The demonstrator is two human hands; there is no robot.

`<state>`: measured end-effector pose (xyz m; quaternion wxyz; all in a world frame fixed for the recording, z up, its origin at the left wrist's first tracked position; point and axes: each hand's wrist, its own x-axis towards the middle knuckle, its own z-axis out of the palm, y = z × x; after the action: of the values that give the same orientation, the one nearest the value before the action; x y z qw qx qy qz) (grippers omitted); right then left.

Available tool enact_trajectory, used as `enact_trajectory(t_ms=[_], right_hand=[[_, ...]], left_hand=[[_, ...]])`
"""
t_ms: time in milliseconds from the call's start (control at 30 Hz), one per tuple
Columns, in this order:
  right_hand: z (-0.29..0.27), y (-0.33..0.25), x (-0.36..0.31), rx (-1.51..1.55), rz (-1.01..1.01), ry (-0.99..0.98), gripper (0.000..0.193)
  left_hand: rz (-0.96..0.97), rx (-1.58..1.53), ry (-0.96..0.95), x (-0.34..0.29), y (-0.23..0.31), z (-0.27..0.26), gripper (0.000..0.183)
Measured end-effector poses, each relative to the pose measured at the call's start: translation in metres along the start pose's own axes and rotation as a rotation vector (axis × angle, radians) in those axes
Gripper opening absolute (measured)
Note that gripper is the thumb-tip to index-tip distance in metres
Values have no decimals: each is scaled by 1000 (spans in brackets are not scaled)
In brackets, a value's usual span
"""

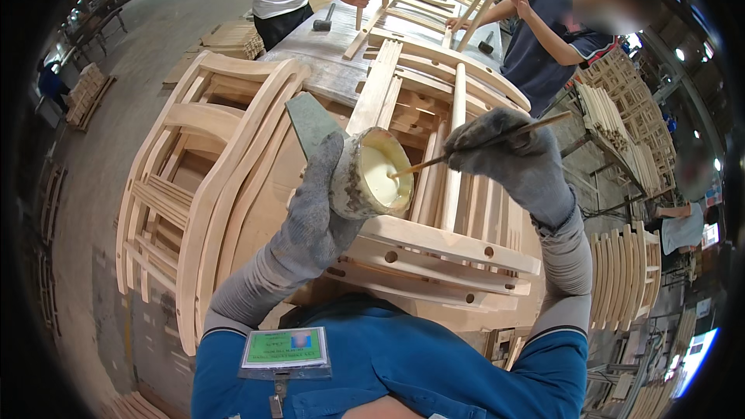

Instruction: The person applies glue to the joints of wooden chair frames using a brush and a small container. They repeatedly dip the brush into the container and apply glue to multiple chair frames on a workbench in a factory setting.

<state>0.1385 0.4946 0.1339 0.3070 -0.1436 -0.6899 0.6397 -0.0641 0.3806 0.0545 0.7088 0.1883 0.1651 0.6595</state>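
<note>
My left hand (314,206), in a grey glove, grips a crusted cup (365,172) filled with pale glue and tilts it toward me. My right hand (508,157), also gloved, pinches a thin wooden stick (481,143) whose tip dips into the glue. Both hands hover over a curved wooden chair part (434,244) with round dowel holes, which lies on a pile of unfinished wooden pieces.
Stacked wooden chair frames (202,178) stand at my left. Two other people work at a table (326,50) beyond, handling wooden rails; hammers lie there. More stacked wooden parts (621,271) fill the right side. Concrete floor (132,85) runs along the left.
</note>
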Motion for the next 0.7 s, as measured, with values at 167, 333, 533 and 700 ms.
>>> enact_trajectory(t_ms=[167,333,533,700], right_hand=[[-5,11,-13,318,75,91,14],[-29,40,-33,612,325,289,19],[-35,57,-39,711,232,224,23],[-92,70,-35,682,241,448,20]], left_hand=[[92,296,95,0,-17,2,51],[-49,74,17,10,-24,18,54],[-116,6,42,29,-40,15,55],[-98,7,84,42,-41,26,55]])
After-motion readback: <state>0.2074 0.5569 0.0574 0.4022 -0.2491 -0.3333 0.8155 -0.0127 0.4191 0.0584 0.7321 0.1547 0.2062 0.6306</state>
